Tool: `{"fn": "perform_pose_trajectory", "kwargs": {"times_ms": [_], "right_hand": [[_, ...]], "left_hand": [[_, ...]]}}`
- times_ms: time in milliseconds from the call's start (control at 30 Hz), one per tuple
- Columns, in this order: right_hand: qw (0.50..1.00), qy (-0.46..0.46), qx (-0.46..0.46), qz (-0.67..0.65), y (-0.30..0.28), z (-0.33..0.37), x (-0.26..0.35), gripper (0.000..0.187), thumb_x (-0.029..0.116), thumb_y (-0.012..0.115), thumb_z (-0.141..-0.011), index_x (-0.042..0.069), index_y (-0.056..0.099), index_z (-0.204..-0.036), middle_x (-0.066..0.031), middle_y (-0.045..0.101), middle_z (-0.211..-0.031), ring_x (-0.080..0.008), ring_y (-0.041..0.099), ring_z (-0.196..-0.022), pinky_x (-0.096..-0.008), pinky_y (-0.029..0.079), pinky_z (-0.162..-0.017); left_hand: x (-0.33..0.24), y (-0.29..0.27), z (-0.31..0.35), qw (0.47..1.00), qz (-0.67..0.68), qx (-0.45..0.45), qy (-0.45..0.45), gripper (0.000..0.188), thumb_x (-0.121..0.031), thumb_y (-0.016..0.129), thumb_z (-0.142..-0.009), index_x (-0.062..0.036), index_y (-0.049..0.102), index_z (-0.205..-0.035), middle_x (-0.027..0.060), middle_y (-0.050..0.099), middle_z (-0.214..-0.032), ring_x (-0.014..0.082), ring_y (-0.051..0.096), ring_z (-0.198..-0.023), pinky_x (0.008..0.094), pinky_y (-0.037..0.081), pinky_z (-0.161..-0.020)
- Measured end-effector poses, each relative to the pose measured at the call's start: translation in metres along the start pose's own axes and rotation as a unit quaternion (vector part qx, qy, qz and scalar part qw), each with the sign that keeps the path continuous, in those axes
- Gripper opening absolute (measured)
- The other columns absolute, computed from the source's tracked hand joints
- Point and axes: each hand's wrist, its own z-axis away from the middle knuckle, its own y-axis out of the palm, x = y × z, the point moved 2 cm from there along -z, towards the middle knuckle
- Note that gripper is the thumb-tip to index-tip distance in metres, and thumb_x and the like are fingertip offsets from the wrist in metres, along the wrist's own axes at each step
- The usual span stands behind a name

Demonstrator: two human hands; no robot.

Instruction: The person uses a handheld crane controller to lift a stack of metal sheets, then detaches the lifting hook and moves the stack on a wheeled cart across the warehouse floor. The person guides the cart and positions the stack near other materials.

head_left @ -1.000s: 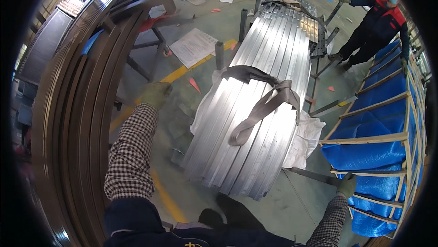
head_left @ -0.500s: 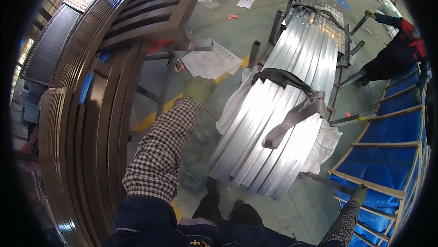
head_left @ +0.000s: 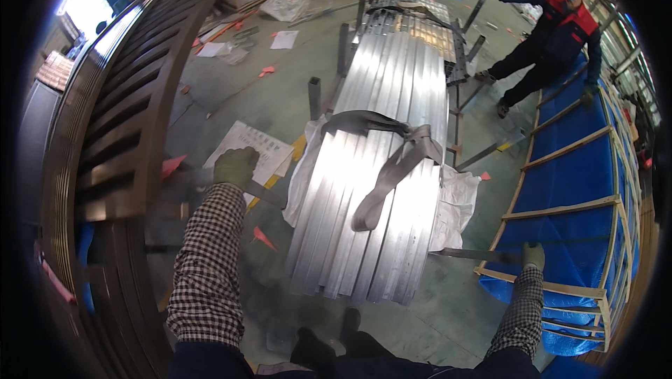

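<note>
- Fingers: the left hand, left of centre, appears curled around the left grey bar; the right hand, lower right, is closed on the right grey bar.
- Silvery profiles: mid-frame, between both hands; long axis from lower centre to upper centre; left hand appears nearer.
- Grey strap: across the profiles.
- Blue-wrapped crate: right of frame.
- Co-worker: upper right.

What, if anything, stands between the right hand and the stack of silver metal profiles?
Nothing visible blocks the way: the grey bar at the right hand spans the gap to the right edge of the silver metal profiles. White sheeting bulges from that side, just beyond the bar.
</note>
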Motion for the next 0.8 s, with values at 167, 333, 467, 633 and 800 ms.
{"fn": "perform_pose_trajectory", "kwargs": {"times_ms": [167, 333, 467, 633, 800], "right_hand": [[0.999, 0.001, -0.039, 0.010, 0.016, 0.004, -0.015, 0.046, 0.041, 0.051, -0.101, 0.005, 0.070, -0.123, -0.0229, 0.069, -0.126, -0.0406, 0.066, -0.116, -0.0491, 0.052, -0.100], [0.999, -0.013, -0.039, -0.032, 0.030, 0.017, -0.024, 0.048, 0.041, 0.046, -0.103, 0.004, 0.070, -0.122, -0.0215, 0.069, -0.126, -0.0392, 0.065, -0.118, -0.0494, 0.051, -0.100], [0.994, -0.045, -0.055, -0.081, 0.028, 0.021, -0.020, 0.056, 0.046, 0.045, -0.104, 0.001, 0.067, -0.129, -0.0242, 0.067, -0.130, -0.0431, 0.064, -0.118, -0.0502, 0.049, -0.100], [0.999, 0.034, -0.020, -0.034, 0.017, -0.009, -0.008, 0.054, 0.042, 0.046, -0.104, 0.000, 0.062, -0.135, -0.0255, 0.066, -0.131, -0.0428, 0.062, -0.121, -0.0499, 0.049, -0.100], [0.995, 0.092, -0.029, 0.002, 0.024, -0.028, -0.010, 0.052, 0.040, 0.042, -0.108, -0.001, 0.062, -0.133, -0.0257, 0.067, -0.130, -0.0409, 0.064, -0.119, -0.0480, 0.051, -0.095]], "left_hand": [[-0.001, 0.018, 0.029, 0.992, 0.091, -0.069, -0.054, 0.027, -0.032, 0.057, -0.100, -0.0134, 0.072, -0.112, 0.0163, 0.073, -0.109, 0.0386, 0.068, -0.105, 0.0521, 0.052, -0.088], [0.004, 0.022, 0.032, 0.992, 0.057, -0.110, -0.023, 0.032, -0.037, 0.056, -0.101, -0.0131, 0.073, -0.113, 0.0183, 0.074, -0.104, 0.0396, 0.069, -0.101, 0.0514, 0.052, -0.089], [0.004, 0.014, 0.022, 0.995, 0.019, -0.085, -0.053, 0.036, -0.043, 0.052, -0.101, -0.0154, 0.073, -0.111, 0.0169, 0.074, -0.102, 0.0388, 0.070, -0.099, 0.0518, 0.052, -0.089], [-0.009, -0.019, -0.015, 0.997, 0.013, -0.040, -0.068, 0.034, -0.043, 0.051, -0.101, -0.0180, 0.073, -0.111, 0.0131, 0.075, -0.104, 0.0361, 0.070, -0.098, 0.0510, 0.054, -0.089], [-0.011, -0.044, -0.053, 0.996, 0.058, -0.039, -0.048, 0.026, -0.037, 0.055, -0.100, -0.0206, 0.073, -0.108, 0.0106, 0.074, -0.105, 0.0324, 0.069, -0.101, 0.0489, 0.053, -0.089]]}}
